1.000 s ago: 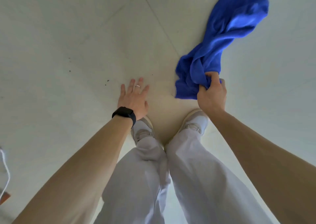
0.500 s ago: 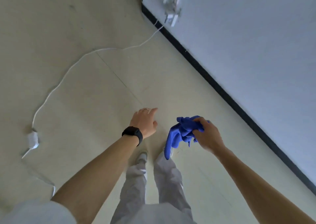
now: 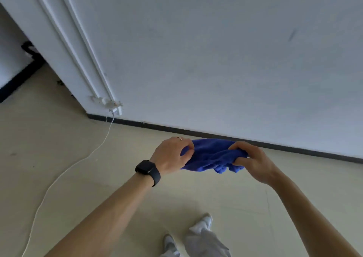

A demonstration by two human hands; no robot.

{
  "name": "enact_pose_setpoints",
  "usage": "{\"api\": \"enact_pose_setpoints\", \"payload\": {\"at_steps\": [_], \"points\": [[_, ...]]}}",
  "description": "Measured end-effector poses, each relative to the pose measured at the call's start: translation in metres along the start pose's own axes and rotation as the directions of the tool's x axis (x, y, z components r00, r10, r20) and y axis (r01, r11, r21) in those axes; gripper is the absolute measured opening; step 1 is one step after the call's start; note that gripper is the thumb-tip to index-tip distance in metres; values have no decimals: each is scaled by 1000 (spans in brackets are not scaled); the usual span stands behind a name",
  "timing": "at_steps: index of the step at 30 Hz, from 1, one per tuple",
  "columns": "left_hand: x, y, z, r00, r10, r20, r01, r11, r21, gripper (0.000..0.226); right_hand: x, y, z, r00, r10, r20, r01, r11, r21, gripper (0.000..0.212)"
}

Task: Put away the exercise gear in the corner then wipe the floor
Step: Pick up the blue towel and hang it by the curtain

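A blue cloth [image 3: 210, 156] is bunched up in the air in front of me, well above the pale floor [image 3: 59, 158]. My left hand [image 3: 171, 154], with a black watch on the wrist, grips the cloth's left end. My right hand [image 3: 250, 160] grips its right end. Both hands are shut on the cloth, which sags a little between them. No exercise gear is in view.
A white wall [image 3: 216, 50] with a black skirting strip [image 3: 196, 133] stands close ahead. A white cable [image 3: 64, 172] runs from a wall socket [image 3: 115, 109] across the floor to the left. My feet and light trousers [image 3: 200, 237] are below.
I have risen from crouching over the floor to standing facing the wall. The cloth came up off the floor in my right hand, and my left hand has now taken hold of it too.
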State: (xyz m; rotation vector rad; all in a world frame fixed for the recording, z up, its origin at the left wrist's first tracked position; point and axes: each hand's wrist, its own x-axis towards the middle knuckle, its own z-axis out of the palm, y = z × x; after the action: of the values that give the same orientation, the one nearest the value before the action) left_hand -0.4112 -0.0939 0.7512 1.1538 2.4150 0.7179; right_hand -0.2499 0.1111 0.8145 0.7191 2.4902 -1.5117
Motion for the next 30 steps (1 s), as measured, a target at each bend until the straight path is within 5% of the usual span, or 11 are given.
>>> {"api": "enact_pose_setpoints", "payload": {"at_steps": [6,10,12,15,19,24,28,30], "points": [[25,114,25,945,224,239,-205,973,-102,38,-80,17,-48,969,6,-248,38,985,170,23],[29,188,58,884,363,294,-315,928,-198,47,-146,44,-86,872,66,-486,64,967,245,24],[26,220,75,856,417,305,-364,906,-217,50,-180,59,-102,829,100,-549,82,951,298,24],[21,276,104,847,466,255,-436,884,-168,22,-240,87,-124,770,136,-624,100,939,328,23],[12,354,130,825,542,161,-524,840,-141,25,-322,141,-149,651,245,-718,86,917,390,22],[-3,470,158,759,640,117,-629,768,-124,22,-410,201,-170,479,294,-827,-35,948,317,26],[-17,571,183,657,736,165,-717,677,-165,21,-470,240,-189,357,347,-867,-380,902,204,24],[-29,617,200,559,799,221,-797,591,-123,23,-494,248,-200,308,378,-873,-335,902,272,49]]}}
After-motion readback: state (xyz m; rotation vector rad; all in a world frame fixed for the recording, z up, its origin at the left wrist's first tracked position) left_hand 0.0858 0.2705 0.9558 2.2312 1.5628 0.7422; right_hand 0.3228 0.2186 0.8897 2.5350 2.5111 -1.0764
